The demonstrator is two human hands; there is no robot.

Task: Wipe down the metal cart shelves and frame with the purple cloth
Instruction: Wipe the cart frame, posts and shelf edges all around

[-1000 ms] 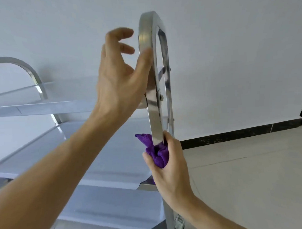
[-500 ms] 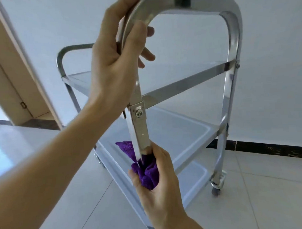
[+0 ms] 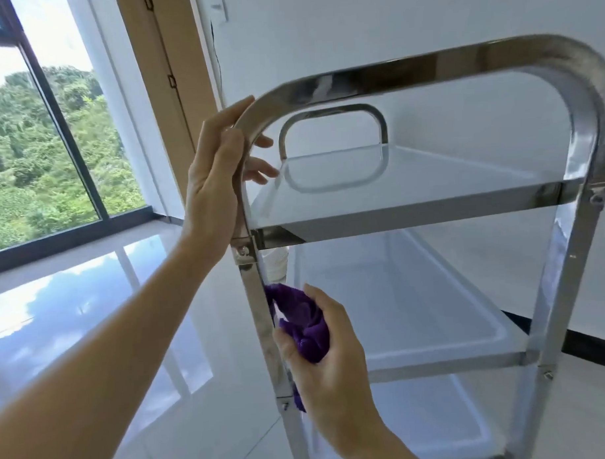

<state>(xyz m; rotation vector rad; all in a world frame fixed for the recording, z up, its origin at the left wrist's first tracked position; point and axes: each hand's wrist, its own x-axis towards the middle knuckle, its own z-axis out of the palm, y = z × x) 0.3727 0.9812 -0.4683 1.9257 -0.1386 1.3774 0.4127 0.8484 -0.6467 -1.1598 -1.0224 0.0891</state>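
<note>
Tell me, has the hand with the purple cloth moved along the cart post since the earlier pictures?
Cannot tell. The right hand holds the purple cloth on the post below the top shelf bolt, as before; only the camera swung.

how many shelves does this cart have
3: the top shelf below the handle, the middle shelf beside the cloth, the bottom shelf near the floor, partly cut off.

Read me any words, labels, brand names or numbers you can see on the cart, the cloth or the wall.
None can be read.
Metal cart: bare polished steel, no label or brand visible.
Purple cloth: plain, no tag showing.
Wall plate at the top: white, any marking too small to read.
</note>
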